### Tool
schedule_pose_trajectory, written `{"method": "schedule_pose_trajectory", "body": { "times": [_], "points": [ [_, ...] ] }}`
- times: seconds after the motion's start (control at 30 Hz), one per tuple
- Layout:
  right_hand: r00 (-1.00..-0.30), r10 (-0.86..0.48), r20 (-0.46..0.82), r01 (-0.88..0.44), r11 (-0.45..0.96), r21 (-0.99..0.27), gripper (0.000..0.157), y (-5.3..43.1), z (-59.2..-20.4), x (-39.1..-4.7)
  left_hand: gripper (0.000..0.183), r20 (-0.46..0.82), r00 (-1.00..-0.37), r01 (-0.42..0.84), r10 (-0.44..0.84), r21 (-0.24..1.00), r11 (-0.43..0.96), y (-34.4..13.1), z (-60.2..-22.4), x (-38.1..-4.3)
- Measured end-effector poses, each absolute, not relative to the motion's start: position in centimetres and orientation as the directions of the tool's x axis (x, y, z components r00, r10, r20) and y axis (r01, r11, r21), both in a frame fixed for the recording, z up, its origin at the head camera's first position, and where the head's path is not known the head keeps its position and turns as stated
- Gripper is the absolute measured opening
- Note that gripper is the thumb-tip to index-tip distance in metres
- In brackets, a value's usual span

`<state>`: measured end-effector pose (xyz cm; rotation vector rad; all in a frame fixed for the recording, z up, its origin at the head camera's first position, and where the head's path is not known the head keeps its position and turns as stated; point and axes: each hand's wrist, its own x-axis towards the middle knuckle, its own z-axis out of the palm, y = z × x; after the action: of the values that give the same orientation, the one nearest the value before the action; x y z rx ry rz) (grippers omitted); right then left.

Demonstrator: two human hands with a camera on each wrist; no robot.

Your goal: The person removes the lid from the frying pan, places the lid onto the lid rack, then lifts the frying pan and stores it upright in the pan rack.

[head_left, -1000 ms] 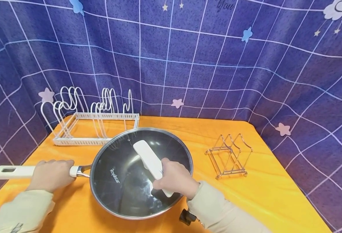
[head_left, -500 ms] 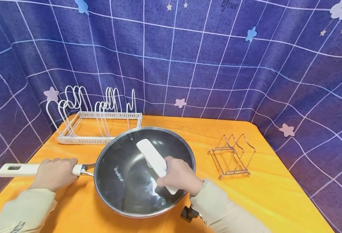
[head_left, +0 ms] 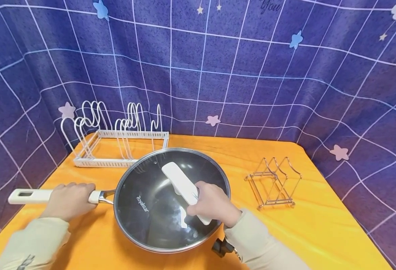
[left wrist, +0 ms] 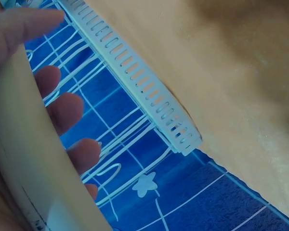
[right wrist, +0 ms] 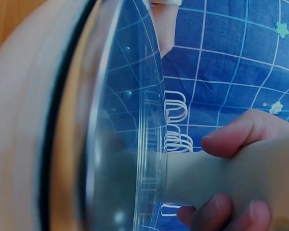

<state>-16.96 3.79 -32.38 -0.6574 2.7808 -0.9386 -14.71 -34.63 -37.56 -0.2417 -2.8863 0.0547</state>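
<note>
A wok (right wrist: 19,120) with a pale outside stands in front of me, covered by a dark-looking glass lid (head_left: 154,225) marked "Royalstar". My left hand (head_left: 71,200) grips the wok's long cream handle (head_left: 32,196), which points left; in the left wrist view the fingers come round this handle (left wrist: 29,144). On top of the lid is a white bar-shaped knob (head_left: 181,182), slanting across it. My right hand (head_left: 214,204) holds the near end of that knob, with thumb and fingers on either side of it in the right wrist view. The lid hides the wok's inside.
Behind the wok at the left stands a white wire rack (head_left: 103,163) with tall loops; the lid overlaps its near right corner in the head view. A small metal wire rack (head_left: 277,203) stands to the right on the orange tablecloth (head_left: 326,228). A blue curtain (head_left: 198,75) closes off the back and sides.
The whole scene slides slightly to the right in the head view, racks, wok and hands together. Both hands keep their holds, and the lid stays on the wok.
</note>
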Motion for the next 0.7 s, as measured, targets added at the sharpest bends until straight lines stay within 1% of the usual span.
{"method": "schedule_pose_trajectory", "body": {
  "times": [0.13,0.27,0.43,0.5,0.7],
  "points": [
    [-0.904,-0.428,0.012,-0.352,0.727,-0.589,0.053,3.81,-32.26,-16.92,0.035,0.284,-0.943,0.155,0.172,-0.081,0.985,-34.55,-37.40,-14.43],
    [-0.913,-0.408,0.025,-0.351,0.751,-0.559,0.061,3.91,-32.32,-16.94,0.043,0.295,-0.941,0.144,0.167,-0.101,0.984,-34.36,-37.03,-14.25],
    [-0.915,-0.402,0.035,-0.355,0.762,-0.542,0.061,3.98,-32.34,-16.96,0.059,0.259,-0.952,0.141,0.165,-0.112,0.984,-34.17,-36.72,-14.17],
    [-0.916,-0.400,0.038,-0.356,0.763,-0.540,0.060,4.02,-32.34,-17.03,0.062,0.245,-0.955,0.142,0.167,-0.114,0.983,-34.12,-36.71,-14.20],
    [-0.915,-0.403,0.036,-0.351,0.748,-0.563,0.058,4.13,-32.17,-17.29,0.063,0.250,-0.953,0.145,0.172,-0.121,0.982,-34.07,-36.78,-14.16]
  ]
}}
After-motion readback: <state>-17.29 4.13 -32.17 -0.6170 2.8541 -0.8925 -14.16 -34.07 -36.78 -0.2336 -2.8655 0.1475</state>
